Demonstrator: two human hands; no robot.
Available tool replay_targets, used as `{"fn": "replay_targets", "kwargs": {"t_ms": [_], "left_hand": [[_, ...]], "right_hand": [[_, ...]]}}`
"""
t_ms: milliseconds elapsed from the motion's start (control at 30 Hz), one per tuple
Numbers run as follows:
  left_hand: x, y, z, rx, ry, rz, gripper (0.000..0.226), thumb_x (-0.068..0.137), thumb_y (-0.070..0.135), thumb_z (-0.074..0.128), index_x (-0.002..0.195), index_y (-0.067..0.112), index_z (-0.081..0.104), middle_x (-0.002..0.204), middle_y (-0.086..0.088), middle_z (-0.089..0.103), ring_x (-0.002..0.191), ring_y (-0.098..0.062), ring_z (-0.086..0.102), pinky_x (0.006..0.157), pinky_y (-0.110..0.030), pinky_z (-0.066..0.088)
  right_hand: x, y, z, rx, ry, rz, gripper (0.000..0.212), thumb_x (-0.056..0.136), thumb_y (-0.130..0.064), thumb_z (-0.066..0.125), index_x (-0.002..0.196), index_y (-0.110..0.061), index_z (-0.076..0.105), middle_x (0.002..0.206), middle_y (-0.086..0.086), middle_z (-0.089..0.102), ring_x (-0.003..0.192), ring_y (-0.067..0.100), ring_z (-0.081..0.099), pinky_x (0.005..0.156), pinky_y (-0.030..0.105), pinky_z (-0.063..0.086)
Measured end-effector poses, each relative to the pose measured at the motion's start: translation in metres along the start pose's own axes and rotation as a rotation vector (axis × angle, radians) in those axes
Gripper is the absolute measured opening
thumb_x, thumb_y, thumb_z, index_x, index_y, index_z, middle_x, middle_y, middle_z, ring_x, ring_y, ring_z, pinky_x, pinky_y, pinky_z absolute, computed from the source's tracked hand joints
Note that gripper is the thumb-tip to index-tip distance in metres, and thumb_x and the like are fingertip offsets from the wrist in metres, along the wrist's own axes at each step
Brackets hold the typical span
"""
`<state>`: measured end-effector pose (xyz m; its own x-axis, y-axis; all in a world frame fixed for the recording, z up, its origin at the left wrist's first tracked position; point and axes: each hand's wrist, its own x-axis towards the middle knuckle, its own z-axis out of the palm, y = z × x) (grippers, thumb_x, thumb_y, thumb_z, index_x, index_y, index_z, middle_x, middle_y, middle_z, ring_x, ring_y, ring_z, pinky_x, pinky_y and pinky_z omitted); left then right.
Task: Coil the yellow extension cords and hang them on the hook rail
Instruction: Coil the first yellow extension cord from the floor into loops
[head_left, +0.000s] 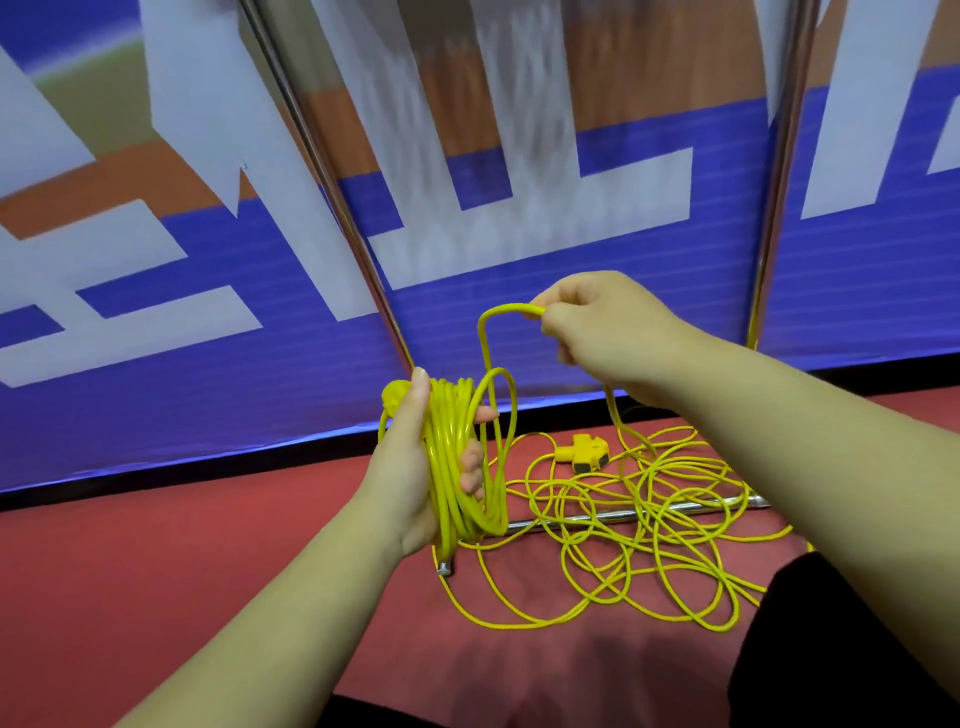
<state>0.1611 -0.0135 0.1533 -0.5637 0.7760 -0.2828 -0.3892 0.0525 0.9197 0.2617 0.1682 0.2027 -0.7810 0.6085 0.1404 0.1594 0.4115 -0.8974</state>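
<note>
My left hand (410, 467) grips a bundle of coiled yellow extension cord (457, 467), several loops hanging through its curled fingers, with a yellow plug end (392, 397) sticking out behind the thumb. My right hand (602, 327) is raised to the right and pinches a strand of the same cord (511, 310), which bends down in a loop to the bundle. The loose remainder of the cord (649, 540) lies tangled on the red floor, ending in a yellow multi-socket block (584, 451). No hook rail is identifiable.
A chrome bar (597, 517) lies on the red floor (208, 571) under the tangle. A blue, white and orange banner (208, 338) on chrome poles (332, 171) stands close behind. A dark-clothed knee (852, 644) is at lower right.
</note>
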Motion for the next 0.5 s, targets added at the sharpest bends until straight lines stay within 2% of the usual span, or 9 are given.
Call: {"fn": "replay_targets", "kwargs": {"t_ms": [100,200,267,367,500], "left_hand": [[0.003,0.0,0.0,-0.026,0.011,0.012,0.085,0.084,0.079,0.034,0.104,0.004,0.068,0.055,-0.008,0.043,0.042,-0.019,0.039,0.052,-0.03,0.039],[0.006,-0.001,0.0,-0.04,0.005,0.01,0.088,0.081,0.083,0.035,0.102,0.004,0.068,0.057,-0.008,0.044,0.044,-0.021,0.04,0.054,-0.031,0.038],[0.006,-0.001,0.001,-0.056,0.019,0.013,0.089,0.081,0.083,0.034,0.101,0.003,0.067,0.057,-0.009,0.044,0.044,-0.021,0.04,0.054,-0.031,0.038],[0.006,0.0,0.002,-0.106,0.055,0.01,0.088,0.081,0.084,0.035,0.099,0.004,0.068,0.058,-0.009,0.044,0.045,-0.021,0.041,0.054,-0.03,0.038],[0.008,0.001,-0.002,-0.133,0.095,0.044,0.078,0.084,0.082,0.04,0.09,0.008,0.065,0.064,-0.009,0.045,0.047,-0.021,0.043,0.053,-0.029,0.041]], "right_hand": [[-0.011,-0.005,0.002,-0.032,-0.107,-0.125,0.019,0.098,-0.017,0.056,0.108,-0.021,0.072,0.061,-0.005,0.056,0.047,0.007,0.048,0.047,0.021,0.039],[-0.016,-0.006,0.006,-0.115,-0.169,-0.192,0.025,0.099,-0.024,0.057,0.12,-0.029,0.069,0.057,-0.013,0.056,0.045,-0.002,0.049,0.048,0.01,0.035],[-0.019,-0.01,0.009,-0.157,-0.178,-0.204,0.025,0.099,-0.021,0.054,0.119,-0.028,0.067,0.064,-0.011,0.058,0.049,-0.005,0.051,0.052,0.014,0.036],[-0.027,-0.017,0.012,-0.091,-0.212,-0.191,0.018,0.094,-0.01,0.047,0.107,-0.018,0.058,0.075,-0.003,0.066,0.051,-0.002,0.053,0.055,0.022,0.039],[-0.042,-0.018,0.02,-0.034,-0.347,-0.26,0.014,0.097,-0.007,0.054,0.103,-0.013,0.065,0.073,-0.005,0.072,0.057,-0.006,0.061,0.056,0.007,0.04]]}}
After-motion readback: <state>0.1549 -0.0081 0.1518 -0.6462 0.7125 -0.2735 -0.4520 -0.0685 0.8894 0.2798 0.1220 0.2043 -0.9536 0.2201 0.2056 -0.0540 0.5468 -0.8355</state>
